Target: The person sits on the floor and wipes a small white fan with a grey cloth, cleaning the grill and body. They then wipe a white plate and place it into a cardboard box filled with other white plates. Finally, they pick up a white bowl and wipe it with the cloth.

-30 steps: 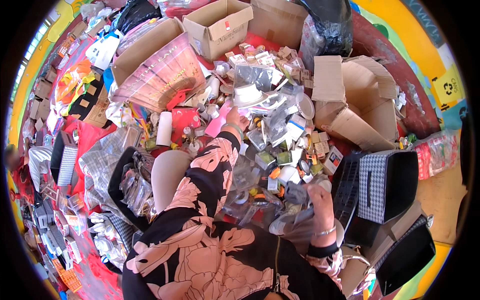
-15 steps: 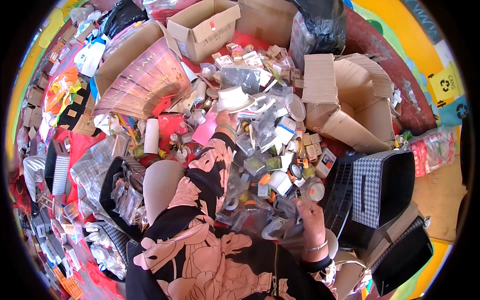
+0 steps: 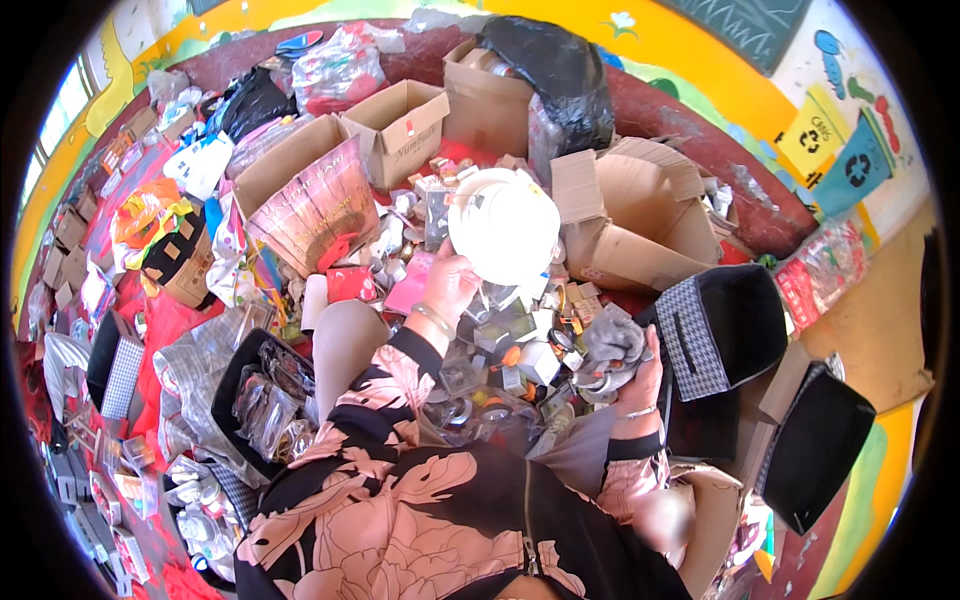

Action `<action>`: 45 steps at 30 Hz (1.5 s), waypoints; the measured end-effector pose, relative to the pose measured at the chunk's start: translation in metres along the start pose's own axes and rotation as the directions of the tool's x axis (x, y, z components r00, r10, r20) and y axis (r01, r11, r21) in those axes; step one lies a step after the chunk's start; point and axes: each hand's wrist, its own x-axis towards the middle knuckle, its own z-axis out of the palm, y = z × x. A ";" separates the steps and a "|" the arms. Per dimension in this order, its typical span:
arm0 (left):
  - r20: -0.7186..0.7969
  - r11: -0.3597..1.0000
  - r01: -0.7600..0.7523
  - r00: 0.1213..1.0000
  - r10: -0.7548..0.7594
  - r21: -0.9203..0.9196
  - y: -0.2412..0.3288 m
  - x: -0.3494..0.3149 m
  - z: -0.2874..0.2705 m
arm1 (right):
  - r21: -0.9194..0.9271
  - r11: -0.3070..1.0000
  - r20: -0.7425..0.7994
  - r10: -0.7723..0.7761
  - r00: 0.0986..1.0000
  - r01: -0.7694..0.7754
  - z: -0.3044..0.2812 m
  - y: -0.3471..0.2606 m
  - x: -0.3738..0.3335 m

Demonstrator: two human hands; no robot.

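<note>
My left hand (image 3: 450,288) grips the near left edge of a white round dish-like piece (image 3: 503,228), raised over the pile; glare washes out its surface. My right hand (image 3: 641,385) holds a crumpled grey bundle (image 3: 613,342), cloth or plastic, I cannot tell which, at the pile's right side. Below and between my hands lies a heap of small boxes, clear plastic packs and lids. A pink sheet (image 3: 408,290) lies beside my left hand, and a white box (image 3: 540,362) sits in the heap.
Cardboard boxes stand beyond the heap, including a large open carton (image 3: 640,235) and a printed one (image 3: 315,205). Black bins with checked sides (image 3: 720,325) are on my right. A black bin of plastic packs (image 3: 265,400) stands left of my knee. A black bag (image 3: 560,75) sits behind.
My left hand has lifted the white round piece, its broad face now showing. My right hand has risen with the grey bundle. The view has tilted up, showing more wall.
</note>
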 end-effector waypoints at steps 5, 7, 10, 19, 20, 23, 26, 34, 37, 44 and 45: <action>0.123 0.996 0.068 0.991 -0.060 -0.061 0.026 -0.050 0.059 | 0.008 0.998 0.154 -0.064 0.986 0.063 0.011 -0.023 -0.044; 0.140 0.990 0.121 0.984 -0.111 -0.066 0.027 -0.074 0.078 | 0.072 0.996 0.155 -0.062 0.986 0.051 0.024 -0.019 -0.049; 0.111 0.990 0.124 0.987 -0.115 -0.071 0.022 -0.084 0.087 | -0.110 0.983 0.274 -0.111 0.955 0.146 0.031 -0.027 -0.053; 0.237 0.955 0.297 0.926 -0.294 0.026 0.049 -0.014 0.099 | -0.352 0.875 0.543 -0.099 0.834 0.333 0.081 -0.039 0.002; 0.229 0.954 0.298 0.927 -0.297 0.028 0.045 -0.001 0.092 | -0.373 0.876 0.601 -0.022 0.799 0.305 0.083 -0.045 0.009; 0.196 0.954 0.296 0.934 -0.298 0.042 0.034 0.034 0.070 | -0.512 0.804 0.569 0.053 0.820 0.304 0.093 -0.041 0.036; 0.124 0.952 0.298 0.944 -0.305 0.072 0.031 0.055 0.056 | -0.485 0.838 0.434 -0.019 0.900 0.252 0.104 -0.022 0.051; -0.287 0.912 0.127 0.958 -0.011 0.390 0.013 0.080 0.015 | -0.608 0.778 0.215 -0.030 0.976 0.158 0.080 -0.013 0.091; -0.300 0.874 0.128 0.954 0.021 0.469 0.022 0.078 0.002 | -0.684 0.722 0.156 0.003 0.988 0.106 0.057 -0.010 0.101; -0.220 0.668 -0.195 0.847 0.484 0.718 0.052 0.083 0.029 | -0.689 0.723 0.003 -0.067 0.998 0.051 0.060 -0.015 0.087; -0.202 0.627 -0.204 0.834 0.513 0.751 0.051 0.084 0.033 | -0.698 0.714 0.000 -0.087 0.996 0.062 0.066 -0.017 0.083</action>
